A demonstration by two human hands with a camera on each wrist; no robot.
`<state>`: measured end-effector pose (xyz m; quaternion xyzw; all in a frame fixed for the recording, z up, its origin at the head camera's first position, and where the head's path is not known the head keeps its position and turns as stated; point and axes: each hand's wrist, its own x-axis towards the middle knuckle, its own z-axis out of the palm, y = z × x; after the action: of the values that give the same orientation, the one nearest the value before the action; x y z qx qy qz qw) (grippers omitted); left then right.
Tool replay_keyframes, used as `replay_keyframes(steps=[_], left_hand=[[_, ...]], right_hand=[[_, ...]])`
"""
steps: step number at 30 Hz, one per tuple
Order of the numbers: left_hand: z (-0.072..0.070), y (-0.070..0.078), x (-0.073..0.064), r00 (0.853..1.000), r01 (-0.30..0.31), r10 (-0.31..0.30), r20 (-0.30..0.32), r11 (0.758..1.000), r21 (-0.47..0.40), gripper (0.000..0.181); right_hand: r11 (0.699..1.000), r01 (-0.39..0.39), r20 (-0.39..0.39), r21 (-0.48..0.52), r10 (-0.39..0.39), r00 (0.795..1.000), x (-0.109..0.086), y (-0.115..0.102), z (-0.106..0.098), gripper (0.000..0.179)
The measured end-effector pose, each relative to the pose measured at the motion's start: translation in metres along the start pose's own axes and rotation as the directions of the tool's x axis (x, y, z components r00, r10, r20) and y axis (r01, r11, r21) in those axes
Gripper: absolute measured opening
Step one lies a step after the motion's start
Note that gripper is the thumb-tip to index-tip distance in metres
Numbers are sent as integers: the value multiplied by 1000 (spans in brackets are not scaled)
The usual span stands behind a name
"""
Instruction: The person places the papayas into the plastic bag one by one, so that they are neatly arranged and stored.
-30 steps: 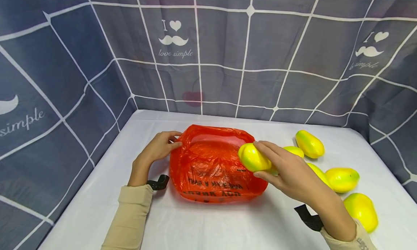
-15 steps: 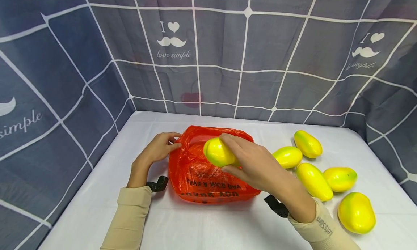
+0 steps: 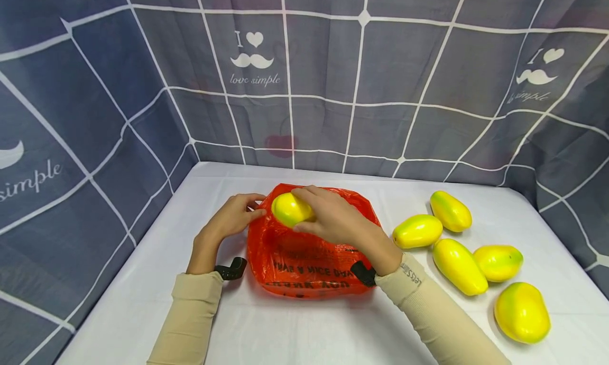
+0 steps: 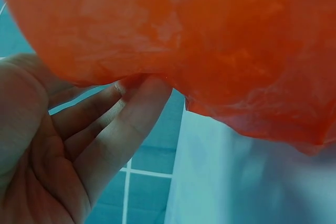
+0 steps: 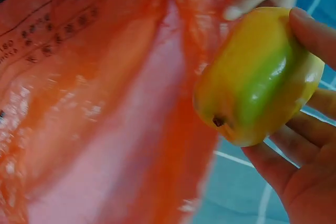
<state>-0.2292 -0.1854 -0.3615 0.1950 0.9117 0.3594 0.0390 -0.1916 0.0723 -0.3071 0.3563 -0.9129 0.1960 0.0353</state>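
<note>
A red plastic bag (image 3: 304, 264) with dark printing lies on the white table, its mouth spread open. My left hand (image 3: 233, 217) pinches the bag's left rim between thumb and fingers; in the left wrist view the red film (image 4: 199, 40) hides the fingertips. Over the far left part of the mouth, my right hand (image 3: 333, 217) grips a yellow-green papaya (image 3: 289, 210). In the right wrist view, the papaya (image 5: 257, 77) shows a green streak and a dark spot at one end, with thumb and fingers around it.
On the right side of the table (image 3: 333, 333) lie several more papayas, including a far one (image 3: 451, 211), one nearest the bag (image 3: 417, 231) and a blocky near one (image 3: 522, 312). A grey gridded curtain (image 3: 323, 122) borders the back and sides.
My right hand has carried the papaya leftward from the bag's right edge to above the left part of its mouth. The left hand has stayed at the rim.
</note>
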Motion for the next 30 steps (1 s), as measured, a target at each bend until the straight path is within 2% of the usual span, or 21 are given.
replay_keyframes(steps=[5,9,17,24,30], left_hand=[[0,-2,-3,1000,4,-4,-4,1000,2,39],[0,-3,-3,1000,5,-5,1,1000,-1,39],[0,-1,0,1000,-14,14,-6,1000,-10,39],[3,-2,-1,1000,1,-1,4,1000,-13,38],[3,0,-1,1000,-9,8,-4,1000,-10,38]], right_hand=[[999,-53,83,-4,53,995,17,11,18,66],[997,-77,101,-5,77,992,25,17,29,68],[994,-107,80,-8,107,991,32,25,43,70],[991,-135,65,18,134,989,30,31,56,70],[992,-126,57,6,126,990,29,35,62,66]])
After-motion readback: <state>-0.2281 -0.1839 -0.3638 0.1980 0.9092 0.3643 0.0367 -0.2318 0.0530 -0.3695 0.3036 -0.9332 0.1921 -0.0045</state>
